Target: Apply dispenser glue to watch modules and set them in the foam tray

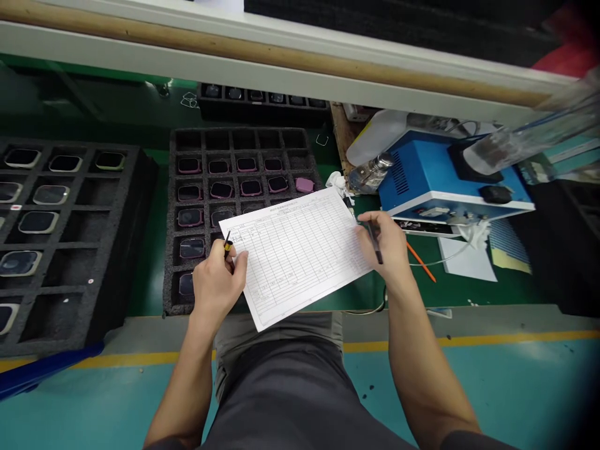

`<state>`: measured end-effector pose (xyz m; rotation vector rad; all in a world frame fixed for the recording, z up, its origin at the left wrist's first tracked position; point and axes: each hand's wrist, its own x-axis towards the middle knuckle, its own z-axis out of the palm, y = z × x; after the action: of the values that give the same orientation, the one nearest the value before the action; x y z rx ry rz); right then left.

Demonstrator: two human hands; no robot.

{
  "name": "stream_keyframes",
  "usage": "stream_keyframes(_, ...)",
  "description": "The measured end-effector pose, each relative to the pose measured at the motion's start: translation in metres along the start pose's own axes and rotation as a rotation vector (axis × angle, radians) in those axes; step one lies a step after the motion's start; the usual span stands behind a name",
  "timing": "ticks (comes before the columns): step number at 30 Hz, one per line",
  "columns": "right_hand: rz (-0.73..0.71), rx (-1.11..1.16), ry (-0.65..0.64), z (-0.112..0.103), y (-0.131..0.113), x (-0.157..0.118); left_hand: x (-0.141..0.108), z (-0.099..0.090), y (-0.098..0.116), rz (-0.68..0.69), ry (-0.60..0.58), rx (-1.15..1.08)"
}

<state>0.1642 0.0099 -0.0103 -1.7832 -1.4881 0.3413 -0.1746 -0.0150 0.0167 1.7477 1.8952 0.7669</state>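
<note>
A white printed form (300, 250) with a ruled table lies tilted over the front of a foam tray (300, 140) and reaches past the bench edge. At its left edge my left hand (218, 275) is closed around a small black-and-yellow tool (228, 245), its thumb by the sheet. Most of that tool is hidden, so its kind does not show. On the right side of the form, my right hand (387, 240) is closed on a dark pen (375, 242). Watch-like pieces with pink frames (250, 187) sit in the tray's cells, some covered by the paper.
To the left stands another foam tray (105, 250) with watch-like pieces. A blue box (440, 175) with a knob, a glass jar (370, 175) and a white bottle (377, 137) stand at the right. An orange stick (420, 262) lies near my right hand. A shelf edge (281, 53) crosses above.
</note>
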Motion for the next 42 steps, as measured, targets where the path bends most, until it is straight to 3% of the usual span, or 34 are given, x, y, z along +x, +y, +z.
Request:
stream_keyframes(2,-0.096,0.042,0.083,-0.002,-0.021,0.005,0.001,0.0,0.006,-0.024,-0.028,0.118)
stream_keyframes(4,-0.137,0.231,0.107,0.006,-0.051,0.009,0.003,0.0,0.01,-0.042,-0.045,0.206)
stream_keyframes(7,-0.117,0.482,-0.034,0.037,-0.098,0.012,0.007,0.001,0.014,-0.072,-0.051,0.304)
stream_keyframes(10,-0.103,0.555,-0.242,0.074,-0.123,0.009,0.01,0.003,0.016,-0.105,-0.076,0.365)
stream_keyframes(13,-0.063,0.564,-0.362,0.098,-0.119,0.005,0.01,0.004,0.016,-0.122,-0.094,0.384)
stream_keyframes(15,-0.055,0.545,-0.351,0.105,-0.112,0.002,0.01,0.005,0.015,-0.124,-0.107,0.382)
stream_keyframes(19,-0.09,0.481,-0.258,0.104,-0.105,-0.003,0.01,0.007,0.012,-0.137,-0.111,0.376)
stream_keyframes(42,-0.177,0.344,-0.26,0.103,-0.109,-0.006,0.013,0.008,0.013,-0.192,-0.089,0.331)
